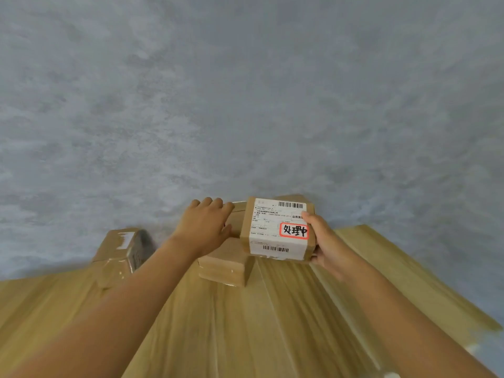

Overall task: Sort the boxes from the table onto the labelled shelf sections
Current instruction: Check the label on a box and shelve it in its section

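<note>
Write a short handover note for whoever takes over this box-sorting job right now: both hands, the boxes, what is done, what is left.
Right hand grips the labelled box, raised over the wooden table.
Left hand rests flat on the plain box beneath.
A taped box sits at the table's left edge.
No shelf in view, so nothing visibly shelved.
Left: shelve the held box, then the others.

A: What is lying beyond the worktop [272, 323]?
B: A mottled grey floor [245, 91] is filling the upper view.
A: And the worktop itself?
B: Pale wood grain is running in long streaks, and soft, even light is falling across everything.
</note>
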Action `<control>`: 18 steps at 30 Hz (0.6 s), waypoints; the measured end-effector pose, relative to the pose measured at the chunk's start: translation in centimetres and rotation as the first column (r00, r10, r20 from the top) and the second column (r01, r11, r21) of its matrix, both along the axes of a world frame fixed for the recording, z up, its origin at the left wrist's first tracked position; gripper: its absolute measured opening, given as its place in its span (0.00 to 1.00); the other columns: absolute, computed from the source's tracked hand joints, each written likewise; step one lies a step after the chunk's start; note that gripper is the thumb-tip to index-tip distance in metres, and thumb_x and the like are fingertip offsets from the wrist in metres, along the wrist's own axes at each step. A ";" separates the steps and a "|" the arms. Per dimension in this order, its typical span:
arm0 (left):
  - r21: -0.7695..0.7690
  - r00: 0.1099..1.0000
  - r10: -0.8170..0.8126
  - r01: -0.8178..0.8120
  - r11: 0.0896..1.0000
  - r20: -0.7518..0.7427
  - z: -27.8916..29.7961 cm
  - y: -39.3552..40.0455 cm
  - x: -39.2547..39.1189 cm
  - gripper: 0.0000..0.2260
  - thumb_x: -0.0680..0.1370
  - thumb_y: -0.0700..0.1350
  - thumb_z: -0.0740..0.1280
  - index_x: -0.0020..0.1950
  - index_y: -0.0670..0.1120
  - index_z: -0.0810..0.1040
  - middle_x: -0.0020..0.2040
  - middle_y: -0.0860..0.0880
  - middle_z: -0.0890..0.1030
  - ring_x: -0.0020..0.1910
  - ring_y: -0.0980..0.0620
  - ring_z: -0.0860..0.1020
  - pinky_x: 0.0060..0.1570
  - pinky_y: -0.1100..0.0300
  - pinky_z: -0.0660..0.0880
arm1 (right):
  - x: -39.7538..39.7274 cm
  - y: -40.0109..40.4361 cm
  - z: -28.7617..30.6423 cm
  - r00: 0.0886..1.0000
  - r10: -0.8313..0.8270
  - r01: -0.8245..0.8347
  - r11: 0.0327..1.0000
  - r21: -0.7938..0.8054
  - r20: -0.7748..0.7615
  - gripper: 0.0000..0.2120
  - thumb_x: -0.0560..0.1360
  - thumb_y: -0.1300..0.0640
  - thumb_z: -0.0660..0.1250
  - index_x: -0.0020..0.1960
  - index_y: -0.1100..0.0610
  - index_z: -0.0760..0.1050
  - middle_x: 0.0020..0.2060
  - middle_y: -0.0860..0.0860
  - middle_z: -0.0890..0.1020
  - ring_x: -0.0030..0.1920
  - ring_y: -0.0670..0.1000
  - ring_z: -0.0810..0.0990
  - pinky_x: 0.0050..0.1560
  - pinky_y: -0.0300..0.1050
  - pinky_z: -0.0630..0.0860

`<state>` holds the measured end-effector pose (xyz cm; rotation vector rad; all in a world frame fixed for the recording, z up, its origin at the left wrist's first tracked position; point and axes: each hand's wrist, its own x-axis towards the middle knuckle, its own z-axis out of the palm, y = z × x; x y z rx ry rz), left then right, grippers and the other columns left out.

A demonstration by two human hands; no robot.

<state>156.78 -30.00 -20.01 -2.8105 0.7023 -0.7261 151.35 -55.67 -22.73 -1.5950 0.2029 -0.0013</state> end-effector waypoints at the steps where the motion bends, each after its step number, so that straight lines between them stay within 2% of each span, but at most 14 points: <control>1: 0.006 1.000 -0.029 0.029 1.000 -0.007 -0.3 -0.4 -0.5 0.18 0.81 0.55 0.59 0.69 0.50 0.71 0.59 0.49 0.77 0.58 0.46 0.75 0.57 0.53 0.71 | -1.4 0.0 -0.3 0.999 -0.042 0.042 0.999 0.001 -0.004 0.21 0.81 0.39 0.57 0.68 0.49 0.72 0.54 0.52 0.86 0.55 0.58 0.83 0.58 0.59 0.78; 4: 0.038 0.992 -0.111 0.113 0.993 -0.055 -1.1 -1.4 -2.1 0.17 0.80 0.54 0.59 0.68 0.50 0.71 0.63 0.48 0.76 0.63 0.45 0.74 0.60 0.51 0.70 | -5.8 0.4 -0.8 0.989 -0.147 0.147 0.989 0.008 -0.004 0.20 0.83 0.42 0.54 0.65 0.51 0.75 0.52 0.53 0.86 0.52 0.57 0.84 0.46 0.50 0.79; 6: 0.061 0.985 -0.156 0.161 0.985 -0.079 -1.3 -2.2 -3.3 0.17 0.80 0.54 0.59 0.68 0.50 0.70 0.64 0.47 0.74 0.64 0.45 0.73 0.61 0.51 0.69 | -8.7 0.5 -0.9 0.970 -0.243 0.244 0.970 0.020 -0.026 0.19 0.83 0.43 0.54 0.62 0.52 0.77 0.50 0.54 0.86 0.47 0.56 0.83 0.44 0.49 0.77; 8: 0.069 0.973 -0.215 0.222 0.973 -0.087 -1.2 -3.2 -4.8 0.17 0.81 0.54 0.58 0.67 0.49 0.70 0.63 0.47 0.75 0.63 0.44 0.73 0.60 0.50 0.69 | -11.4 0.4 -1.2 0.946 -0.318 0.320 0.947 0.028 -0.057 0.20 0.83 0.43 0.54 0.58 0.53 0.79 0.49 0.55 0.86 0.46 0.57 0.81 0.47 0.50 0.75; 11: 0.073 0.942 -0.320 0.328 0.942 -0.098 -1.2 -5.3 -7.3 0.17 0.81 0.55 0.58 0.67 0.49 0.69 0.62 0.48 0.75 0.63 0.45 0.73 0.59 0.51 0.68 | -15.7 -0.1 -1.3 0.910 -0.406 0.410 0.911 0.051 -0.080 0.20 0.83 0.43 0.54 0.51 0.52 0.80 0.46 0.54 0.86 0.49 0.59 0.81 0.57 0.55 0.75; 14: 0.045 0.904 -0.414 0.421 0.906 -0.106 -1.1 -7.5 -9.9 0.18 0.80 0.55 0.59 0.68 0.49 0.70 0.62 0.48 0.76 0.63 0.45 0.74 0.59 0.51 0.69 | -20.3 -1.0 -1.2 0.880 -0.470 0.473 0.879 0.056 -0.067 0.20 0.83 0.42 0.54 0.57 0.52 0.80 0.49 0.54 0.87 0.52 0.59 0.83 0.62 0.58 0.76; 16: 0.029 0.869 -0.480 0.486 0.873 -0.120 -1.0 -9.7 -12.5 0.19 0.80 0.55 0.60 0.69 0.49 0.70 0.63 0.48 0.76 0.63 0.45 0.74 0.60 0.50 0.69 | -24.3 -2.0 -1.4 0.859 -0.511 0.513 0.856 0.065 -0.034 0.18 0.82 0.42 0.55 0.59 0.49 0.78 0.46 0.50 0.88 0.51 0.55 0.84 0.59 0.58 0.79; 18: 0.031 0.832 -0.542 0.548 0.836 -0.117 -0.9 -11.9 -15.3 0.19 0.80 0.54 0.60 0.69 0.49 0.70 0.62 0.47 0.76 0.63 0.44 0.74 0.60 0.50 0.69 | -28.3 -3.2 -1.7 0.837 -0.547 0.546 0.836 0.059 0.004 0.17 0.82 0.41 0.56 0.63 0.49 0.75 0.47 0.49 0.87 0.50 0.53 0.85 0.53 0.55 0.82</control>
